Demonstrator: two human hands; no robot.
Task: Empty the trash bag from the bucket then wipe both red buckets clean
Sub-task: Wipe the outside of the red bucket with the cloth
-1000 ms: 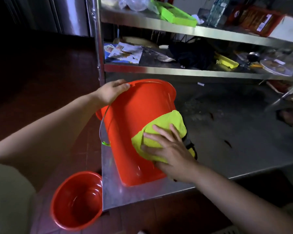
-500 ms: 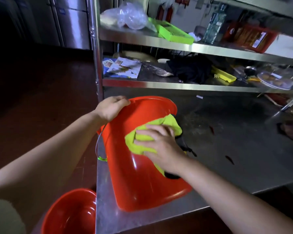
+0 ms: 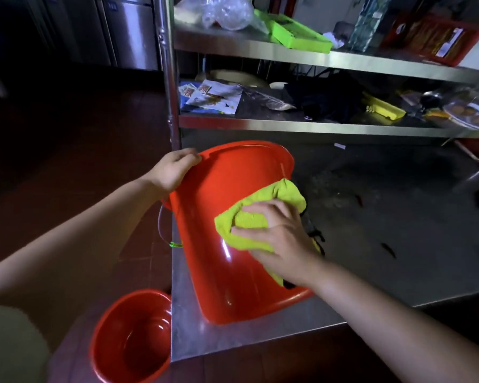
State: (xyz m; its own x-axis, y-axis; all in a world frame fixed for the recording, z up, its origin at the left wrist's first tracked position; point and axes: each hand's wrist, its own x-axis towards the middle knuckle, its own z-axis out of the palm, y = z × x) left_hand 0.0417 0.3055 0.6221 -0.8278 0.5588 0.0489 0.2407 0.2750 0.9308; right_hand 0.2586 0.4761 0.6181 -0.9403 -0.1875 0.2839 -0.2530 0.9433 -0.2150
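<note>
The tilted red bucket [image 3: 227, 244] looks light, stiff and glossy — likely slippery — so the left hand [image 3: 172, 170] clasps its rim while the right hand [image 3: 282, 236], fingers curled, presses the soft yellow cloth [image 3: 249, 225] against its wall.

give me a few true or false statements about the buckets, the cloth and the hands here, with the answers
1. The right hand presses a yellow-green cloth against the outer wall of the big red bucket. True.
2. The left hand holds the bucket by its wire handle. False: it grips the rim; the wire handle hangs free.
3. The big red bucket stands upright on the floor. False: it is tilted on the steel table.
4. A second red bucket stands on the floor by the table's corner. True.
5. The cloth lies inside the second red bucket. False: it is on the big bucket.
</note>
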